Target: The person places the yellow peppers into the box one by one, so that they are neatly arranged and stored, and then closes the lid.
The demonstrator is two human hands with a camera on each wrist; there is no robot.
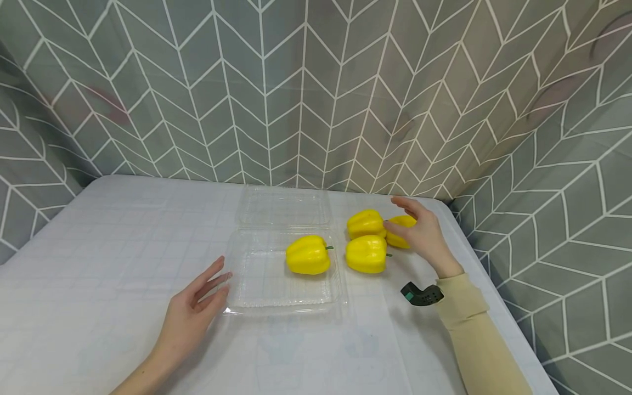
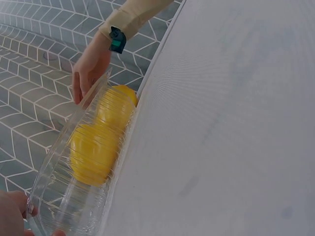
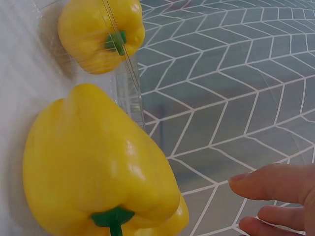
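A clear plastic clamshell container (image 1: 283,299) lies with its lid (image 1: 283,206) folded back, and one yellow bell pepper (image 1: 307,255) sits in its right half. My left hand (image 1: 190,310) is at the container's left side, its relaxed fingertips touching the rim. Three more yellow bell peppers stand right of the container: a front one (image 1: 366,254), a back one (image 1: 364,224) and a right one (image 1: 401,230), partly hidden by my right hand (image 1: 423,233). That hand hovers by the right pepper, thumb and fingers spread apart with nothing between them.
A white cloth covers the table (image 1: 123,247). Behind it and at both sides hangs a grey curtain (image 1: 286,99) with white zigzag lines. A black strap (image 1: 422,294) sits at my right wrist beside the beige sleeve (image 1: 474,334).
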